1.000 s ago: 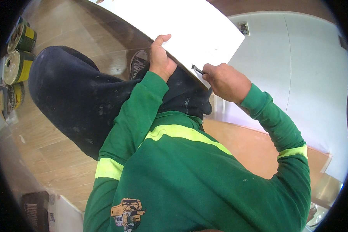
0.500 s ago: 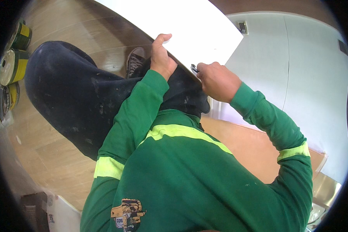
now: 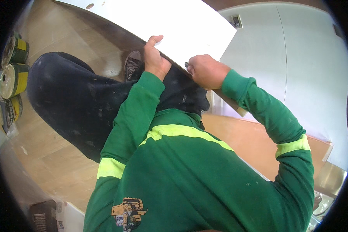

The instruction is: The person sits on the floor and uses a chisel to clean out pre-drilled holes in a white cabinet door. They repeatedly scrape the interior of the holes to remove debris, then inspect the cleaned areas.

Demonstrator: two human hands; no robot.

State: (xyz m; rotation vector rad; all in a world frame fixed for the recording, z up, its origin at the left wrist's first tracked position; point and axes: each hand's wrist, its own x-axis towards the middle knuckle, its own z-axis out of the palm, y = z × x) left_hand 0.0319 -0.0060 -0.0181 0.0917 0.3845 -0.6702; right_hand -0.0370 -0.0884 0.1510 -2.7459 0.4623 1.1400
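A large white board (image 3: 174, 23) slants across the top of the head view. At its near edge is my left hand (image 3: 155, 61), closed round that edge with the thumb on the white face and the other fingers out of sight underneath. Farther right along the same edge, my right hand (image 3: 208, 71) is closed on a small dark tool (image 3: 187, 65). Only the tool's tip shows past my fingers, so its exact kind cannot be made out. The tip lies at the board's edge.
Several round spools or cans with yellow bands (image 3: 13, 81) stand on the wood-look floor (image 3: 58, 143) at the left. My bent leg (image 3: 77, 96) lies below the board. An orange-brown panel (image 3: 251, 143) and a pale wall (image 3: 313, 58) are at the right.
The board has shifted left and slightly up, showing a round hole near its far end. Both hands moved left; my right hand tilted, and less of the tool shows.
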